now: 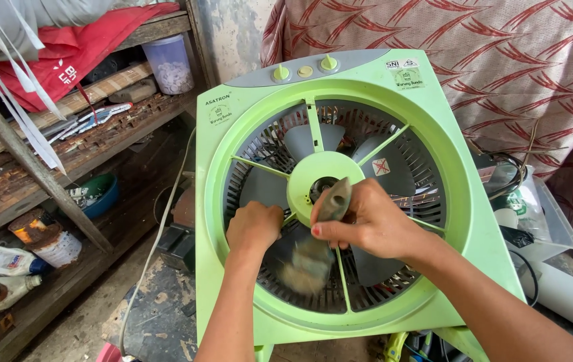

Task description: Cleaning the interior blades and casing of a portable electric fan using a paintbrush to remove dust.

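Note:
A light green box fan (427, 100) leans upright in front of me, its front grille removed so the grey blades (387, 171) and green hub ring (313, 177) show. My right hand (367, 224) grips the handle of a paintbrush (313, 258), whose blurred bristles point down over the lower blades. My left hand (254, 228) is closed on a green spoke of the frame just left of the hub, steadying the fan.
Wooden shelves (65, 154) at left hold a red bag (78, 53), a clear plastic jar (171, 64), tools, a teal bowl (102, 194), cans and bottles. A white cord (159, 234) hangs down. A patterned cloth (501, 60) lies behind; a plastic tub (548, 221) stands at right.

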